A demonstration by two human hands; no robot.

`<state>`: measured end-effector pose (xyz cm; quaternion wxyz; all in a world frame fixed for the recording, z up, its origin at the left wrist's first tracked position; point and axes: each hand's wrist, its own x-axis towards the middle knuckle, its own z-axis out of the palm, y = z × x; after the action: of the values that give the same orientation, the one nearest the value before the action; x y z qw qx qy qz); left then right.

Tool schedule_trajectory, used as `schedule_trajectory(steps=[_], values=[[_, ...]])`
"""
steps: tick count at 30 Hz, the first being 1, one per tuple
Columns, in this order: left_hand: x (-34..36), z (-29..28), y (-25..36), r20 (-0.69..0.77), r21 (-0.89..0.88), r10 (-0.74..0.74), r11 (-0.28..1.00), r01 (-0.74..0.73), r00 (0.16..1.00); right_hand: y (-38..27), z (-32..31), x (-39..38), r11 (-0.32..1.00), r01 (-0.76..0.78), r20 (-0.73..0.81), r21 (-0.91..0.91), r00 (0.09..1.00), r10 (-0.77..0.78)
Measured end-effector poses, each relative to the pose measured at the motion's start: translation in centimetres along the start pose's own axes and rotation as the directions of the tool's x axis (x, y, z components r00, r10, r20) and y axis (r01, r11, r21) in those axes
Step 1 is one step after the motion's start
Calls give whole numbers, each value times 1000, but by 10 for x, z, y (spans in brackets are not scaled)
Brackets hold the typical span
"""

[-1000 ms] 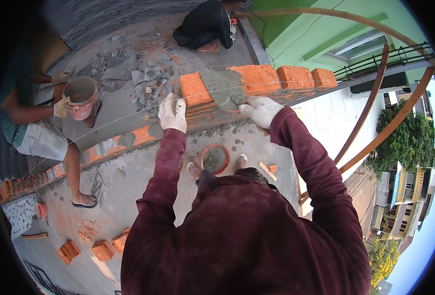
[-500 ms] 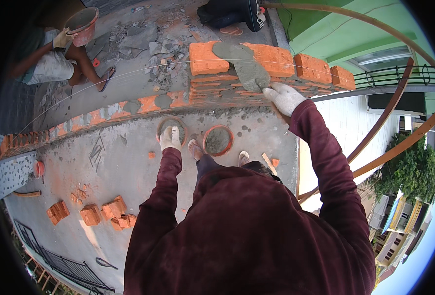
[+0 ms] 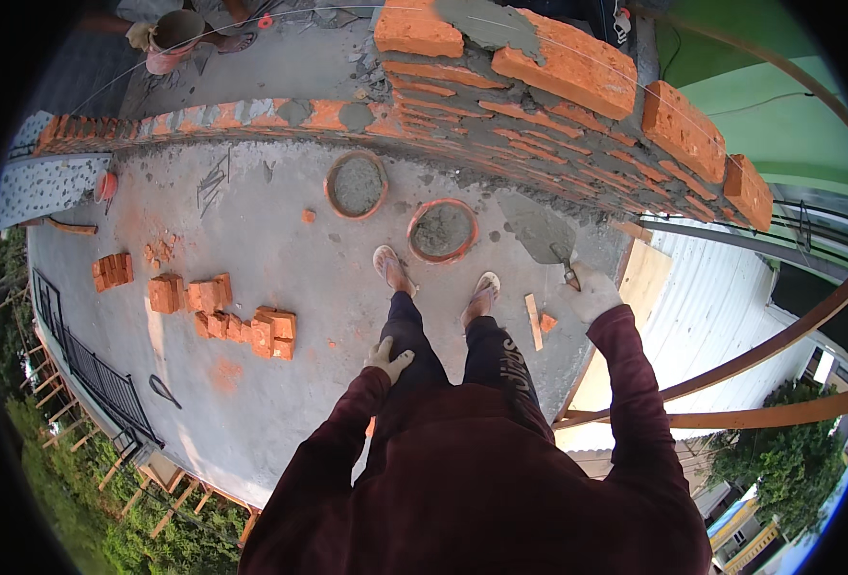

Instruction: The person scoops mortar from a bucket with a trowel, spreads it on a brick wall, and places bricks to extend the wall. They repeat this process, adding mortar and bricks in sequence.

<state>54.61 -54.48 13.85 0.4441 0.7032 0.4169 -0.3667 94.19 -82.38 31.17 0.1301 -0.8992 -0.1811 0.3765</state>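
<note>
My right hand [image 3: 592, 292], in a white glove, grips the handle of a pointed trowel [image 3: 542, 233]. Its broad grey blade is held out low beside the brick wall [image 3: 548, 129]. My left hand [image 3: 388, 361], gloved too, rests at my left thigh with its fingers apart and nothing in it. Wet mortar fills two round tubs on the floor before my feet, a left tub [image 3: 329, 188] and a right tub [image 3: 474, 233]. On the wall's top, grey mortar [image 3: 491, 27] lies between a left brick [image 3: 418, 26] and a longer brick [image 3: 566, 63].
A string line [image 3: 328, 9] runs above the wall. Stacked bricks [image 3: 273, 333] lie on the floor at left, and a wooden strip [image 3: 533, 321] near my right foot. Beyond the low wall, another person's gloved hand [image 3: 140, 36] holds a bucket [image 3: 175, 43]. Curved wooden strips [image 3: 778, 414] cross at right.
My right hand has brought the trowel down from the wall top to its near side. My left hand has left the left tub and come back to my thigh. The view has tilted downward.
</note>
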Motion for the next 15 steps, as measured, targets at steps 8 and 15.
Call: schedule_trajectory(steps=[8,15], values=[[11,73,-2,45,361,-141,925,116,989,50,233,200,847,125,167,-517,985,-44],[46,92,-45,-18,283,-47,958,50,999,35,320,367,815,-70,39,-575,993,113]])
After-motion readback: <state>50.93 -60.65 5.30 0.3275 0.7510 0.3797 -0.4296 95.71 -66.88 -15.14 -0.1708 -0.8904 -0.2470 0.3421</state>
